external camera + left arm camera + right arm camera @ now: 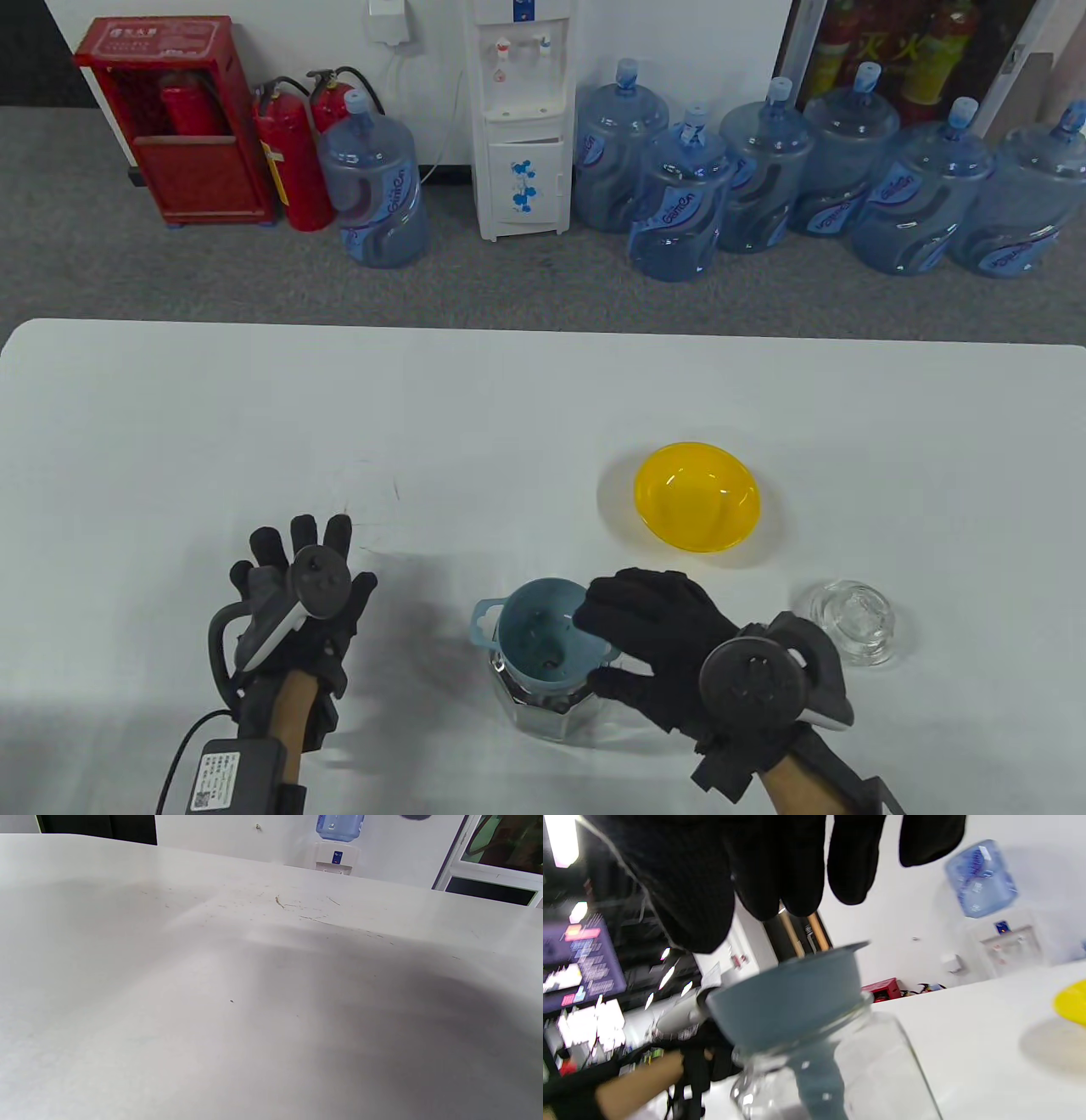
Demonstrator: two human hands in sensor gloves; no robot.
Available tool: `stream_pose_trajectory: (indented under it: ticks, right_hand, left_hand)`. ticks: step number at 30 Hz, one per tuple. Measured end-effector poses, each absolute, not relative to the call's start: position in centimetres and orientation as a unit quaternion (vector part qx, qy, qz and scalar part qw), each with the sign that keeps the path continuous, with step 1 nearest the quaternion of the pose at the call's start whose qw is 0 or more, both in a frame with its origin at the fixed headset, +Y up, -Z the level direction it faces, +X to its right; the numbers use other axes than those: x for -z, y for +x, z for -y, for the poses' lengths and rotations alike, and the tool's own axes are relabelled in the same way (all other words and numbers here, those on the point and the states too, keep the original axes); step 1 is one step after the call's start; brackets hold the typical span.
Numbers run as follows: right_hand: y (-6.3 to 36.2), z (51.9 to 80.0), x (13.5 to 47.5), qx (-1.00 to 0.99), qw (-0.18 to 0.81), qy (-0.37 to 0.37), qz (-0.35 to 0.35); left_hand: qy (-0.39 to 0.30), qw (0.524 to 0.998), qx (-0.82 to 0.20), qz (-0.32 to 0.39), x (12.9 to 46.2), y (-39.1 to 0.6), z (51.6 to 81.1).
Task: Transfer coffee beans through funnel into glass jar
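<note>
Right now the blue funnel (543, 632) is sitting in the mouth of the glass jar (543, 709), stem down inside, near the front edge of the white table (543, 407). The right hand (670, 649) is hovering at the funnel's right side, thumb and fingers spread in a loose curl around the rim; from the right wrist view the fingertips (848, 878) are hanging just above the rim, and I cannot tell whether any of them is actually touching it. The left hand (293, 603) is lying flat on the table well to the left, fingers splayed apart, holding nothing; its wrist camera is showing only bare tabletop.

As for progress, the yellow bowl (697, 497) beyond the jar is looking empty, and only a dark speck or two is showing down in the funnel's throat. The jar's contents are hard to read through the glass and the glare, so I cannot say how many beans are inside. My judgement: the pouring appears done or nearly so. Remaining, most likely, is lifting the funnel out and fitting the glass lid (857, 624), which is waiting on the table to the right of the jar.
</note>
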State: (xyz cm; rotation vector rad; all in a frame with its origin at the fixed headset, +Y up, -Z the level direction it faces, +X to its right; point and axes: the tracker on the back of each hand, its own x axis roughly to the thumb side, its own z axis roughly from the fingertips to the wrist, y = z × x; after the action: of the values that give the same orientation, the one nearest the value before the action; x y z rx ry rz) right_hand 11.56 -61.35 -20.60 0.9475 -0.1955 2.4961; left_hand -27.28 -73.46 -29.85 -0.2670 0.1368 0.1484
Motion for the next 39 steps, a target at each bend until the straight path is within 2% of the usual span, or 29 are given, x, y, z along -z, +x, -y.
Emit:
stream_pose_trajectory:
  ticks: [4,7,15,22,29,34,39]
  right_hand:
    - [9.6,61.8,19.7,-0.92,0.128,0.361,0.08]
    - [9.3,62.0,19.8,-0.92,0.127,0.367,0.058]
    - [8.7,62.4,20.0,-0.923,0.113,0.364,0.059]
    - [9.3,61.9,20.5,-0.917,0.151,0.364,0.055]
    - [10.9,60.6,20.5,-0.905,0.211,0.358,0.096]
    - [12.5,58.9,20.5,-0.896,0.252,0.322,0.171]
    - [15.2,58.5,22.3,-0.87,0.367,0.255,0.207]
  left_hand:
    - [-0.135,0.986,-0.071,-0.068,29.8,-27.2,73.5]
    - [-0.135,0.986,-0.073,-0.069,29.8,-27.3,73.5]
    - [-0.138,0.985,-0.075,-0.069,29.9,-27.3,73.5]
    - [-0.136,0.985,-0.079,-0.064,29.9,-27.1,73.3]
    - [-0.137,0.985,-0.08,-0.066,29.9,-27.2,73.3]
    - [-0.138,0.985,-0.08,-0.066,29.9,-27.2,73.3]
    - [-0.138,0.985,-0.08,-0.066,29.9,-27.2,73.3]
